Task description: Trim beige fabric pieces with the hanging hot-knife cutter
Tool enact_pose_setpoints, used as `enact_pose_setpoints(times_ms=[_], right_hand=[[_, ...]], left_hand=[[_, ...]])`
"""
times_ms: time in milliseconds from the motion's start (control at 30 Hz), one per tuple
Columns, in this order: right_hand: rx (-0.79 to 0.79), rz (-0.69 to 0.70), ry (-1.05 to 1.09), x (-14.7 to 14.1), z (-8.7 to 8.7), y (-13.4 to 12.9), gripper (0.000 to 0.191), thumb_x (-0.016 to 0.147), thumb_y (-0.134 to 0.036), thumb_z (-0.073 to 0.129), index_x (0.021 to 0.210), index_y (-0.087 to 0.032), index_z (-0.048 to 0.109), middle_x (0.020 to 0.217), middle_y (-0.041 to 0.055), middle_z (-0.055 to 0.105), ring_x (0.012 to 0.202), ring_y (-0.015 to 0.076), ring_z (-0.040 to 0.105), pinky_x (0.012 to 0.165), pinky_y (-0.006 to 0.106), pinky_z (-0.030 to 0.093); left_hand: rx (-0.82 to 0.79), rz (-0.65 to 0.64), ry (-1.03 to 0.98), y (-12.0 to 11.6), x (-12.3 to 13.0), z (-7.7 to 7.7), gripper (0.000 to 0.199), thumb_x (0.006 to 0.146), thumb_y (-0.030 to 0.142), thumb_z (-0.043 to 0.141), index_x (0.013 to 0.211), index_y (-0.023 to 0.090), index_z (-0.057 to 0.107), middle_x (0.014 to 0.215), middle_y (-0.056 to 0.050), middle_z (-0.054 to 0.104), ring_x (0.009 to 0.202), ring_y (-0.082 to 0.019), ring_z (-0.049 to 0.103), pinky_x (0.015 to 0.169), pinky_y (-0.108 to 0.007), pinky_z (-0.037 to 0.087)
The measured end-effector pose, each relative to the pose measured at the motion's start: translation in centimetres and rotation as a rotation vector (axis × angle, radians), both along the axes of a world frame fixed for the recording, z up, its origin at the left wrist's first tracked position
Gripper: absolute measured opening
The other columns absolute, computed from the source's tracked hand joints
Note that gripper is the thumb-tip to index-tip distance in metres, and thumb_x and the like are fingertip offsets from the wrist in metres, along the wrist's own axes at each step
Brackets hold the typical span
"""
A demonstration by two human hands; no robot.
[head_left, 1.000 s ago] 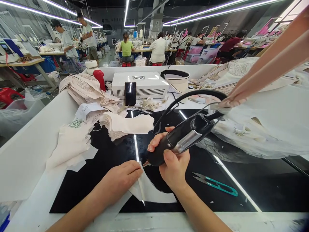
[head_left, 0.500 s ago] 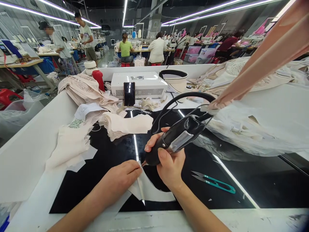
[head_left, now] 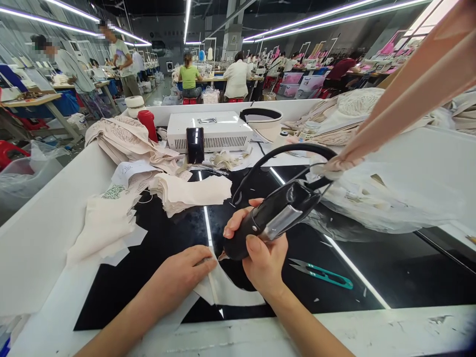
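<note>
My right hand (head_left: 265, 263) is wrapped round a black handheld tool (head_left: 273, 213) with a metal lever, a cable at its rear and a small copper-coloured tip. The tip points down and left, close to the fingertips of my left hand (head_left: 178, 275). Those fingers are closed on the upper end of a curved cream fabric piece (head_left: 238, 292), which lies on the black board (head_left: 122, 292). Whether the tip touches the fabric I cannot tell. To the right of my right hand lie thread snips with a teal handle (head_left: 329, 277).
Stacked cream fabric pieces (head_left: 193, 192) and printed pieces (head_left: 100, 223) lie to the left. Behind stand a phone (head_left: 195, 145), a white vented box (head_left: 226, 130) and a red bottle (head_left: 148, 125). Pink cloth (head_left: 394, 94) holds up the cable beside a clear plastic bag (head_left: 401, 198).
The tool and my right hand have shifted slightly right, and the tip sits a little farther from my left fingertips. The whole view has swung slightly.
</note>
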State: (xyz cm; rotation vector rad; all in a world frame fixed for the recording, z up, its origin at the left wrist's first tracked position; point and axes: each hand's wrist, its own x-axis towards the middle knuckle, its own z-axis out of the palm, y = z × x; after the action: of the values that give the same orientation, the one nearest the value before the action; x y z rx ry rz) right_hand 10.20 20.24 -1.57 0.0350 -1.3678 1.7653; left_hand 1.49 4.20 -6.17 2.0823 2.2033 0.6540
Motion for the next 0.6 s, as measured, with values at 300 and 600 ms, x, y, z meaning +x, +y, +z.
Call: enact_pose_setpoints(times_ms=[300, 600], right_hand=[[0.021, 0.001, 0.008, 0.0, -0.4, -0.4, 0.035, 0.09, -0.04, 0.074, 0.117, -0.028, 0.055, 0.081, -0.0025, 0.065, 0.064, 0.0143, 0.06, 0.062, 0.029, 0.051], [-0.005, -0.04, -0.007, 1.5, 0.4, 0.1, 0.044, 0.085, -0.045, 0.078, 0.119, -0.027, 0.056, 0.08, -0.0014, 0.065, 0.062, 0.0156, 0.061, 0.058, 0.03, 0.051]], left_hand=[[-0.028, 0.003, 0.007, -0.4, -0.4, -0.6, 0.037, 0.1, 0.005, 0.044, 0.131, 0.022, 0.056, 0.131, -0.008, 0.062, 0.118, -0.021, 0.063, 0.097, -0.033, 0.058], [0.215, -0.071, 0.096, 0.1, 0.3, 0.2, 0.021, 0.105, 0.014, 0.046, 0.119, 0.015, 0.062, 0.115, -0.01, 0.069, 0.113, -0.021, 0.065, 0.109, -0.045, 0.052]])
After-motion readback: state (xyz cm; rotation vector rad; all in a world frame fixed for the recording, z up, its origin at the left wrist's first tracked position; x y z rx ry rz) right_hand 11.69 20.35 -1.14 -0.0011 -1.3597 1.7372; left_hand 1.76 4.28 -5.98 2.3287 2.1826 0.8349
